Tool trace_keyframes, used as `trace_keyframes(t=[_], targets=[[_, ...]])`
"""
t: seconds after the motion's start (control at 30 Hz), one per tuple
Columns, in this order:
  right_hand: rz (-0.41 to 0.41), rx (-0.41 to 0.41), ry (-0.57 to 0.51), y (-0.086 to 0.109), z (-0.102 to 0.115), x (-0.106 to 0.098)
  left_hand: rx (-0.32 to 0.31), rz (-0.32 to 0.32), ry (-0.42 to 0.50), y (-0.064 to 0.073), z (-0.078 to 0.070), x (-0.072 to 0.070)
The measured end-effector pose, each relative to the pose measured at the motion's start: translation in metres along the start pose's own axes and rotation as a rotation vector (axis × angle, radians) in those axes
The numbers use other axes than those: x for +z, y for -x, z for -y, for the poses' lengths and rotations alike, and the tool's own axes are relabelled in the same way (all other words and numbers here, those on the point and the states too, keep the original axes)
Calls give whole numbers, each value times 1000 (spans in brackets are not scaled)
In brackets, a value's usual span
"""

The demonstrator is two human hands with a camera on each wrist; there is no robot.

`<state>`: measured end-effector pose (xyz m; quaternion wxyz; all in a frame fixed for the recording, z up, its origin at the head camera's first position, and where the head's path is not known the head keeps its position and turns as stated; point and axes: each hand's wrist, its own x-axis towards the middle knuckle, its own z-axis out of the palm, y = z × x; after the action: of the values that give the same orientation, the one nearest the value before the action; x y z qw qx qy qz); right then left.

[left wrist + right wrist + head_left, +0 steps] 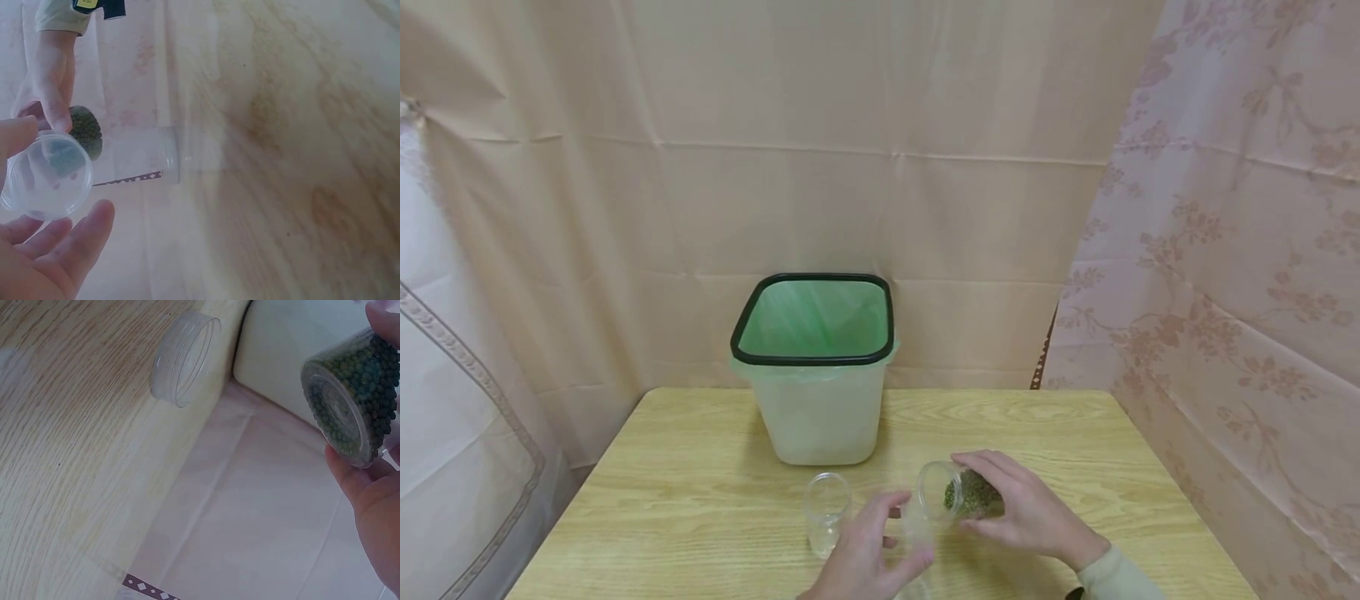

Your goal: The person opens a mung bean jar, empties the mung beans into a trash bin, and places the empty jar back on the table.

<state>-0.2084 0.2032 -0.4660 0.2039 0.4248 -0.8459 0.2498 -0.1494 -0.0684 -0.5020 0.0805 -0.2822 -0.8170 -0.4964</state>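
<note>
My right hand [1022, 508] grips a clear jar of green beans [977, 494], tipped on its side with its mouth toward my left hand. In the right wrist view the beans fill the end near the jar's base. My left hand [868, 546] pinches a clear round lid [51, 178] by its rim, between thumb and fingers, beside the jar's mouth. The lid is blurred in the head view. An empty clear jar [827, 517] stands on the table just left of my left hand. Another clear jar [137, 156] shows faintly beyond the lid in the left wrist view.
A white bin [823, 417] with a green liner and black rim stands behind the hands, at the table's back edge. The wood-grain table [685, 492] lies beneath. Beige curtains [775, 208] hang behind it, with a floral curtain [1247, 292] on the right.
</note>
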Motion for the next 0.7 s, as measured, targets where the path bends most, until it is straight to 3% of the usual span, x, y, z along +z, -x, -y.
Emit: trace_keyframes(t=[0.23, 0.43, 0.53, 0.7], targets=[[-8, -9, -23, 0, -1, 0, -73, 130, -63, 3, 8, 3], [-7, -3, -27, 1, -1, 1, -170, 277, -207, 4, 14, 8], [-5, -3, -28, 0, -1, 1, -215, 310, -247, 4, 14, 10], [-5, -10, -34, 0, -1, 1, -208, 323, -278, 3, 14, 9]])
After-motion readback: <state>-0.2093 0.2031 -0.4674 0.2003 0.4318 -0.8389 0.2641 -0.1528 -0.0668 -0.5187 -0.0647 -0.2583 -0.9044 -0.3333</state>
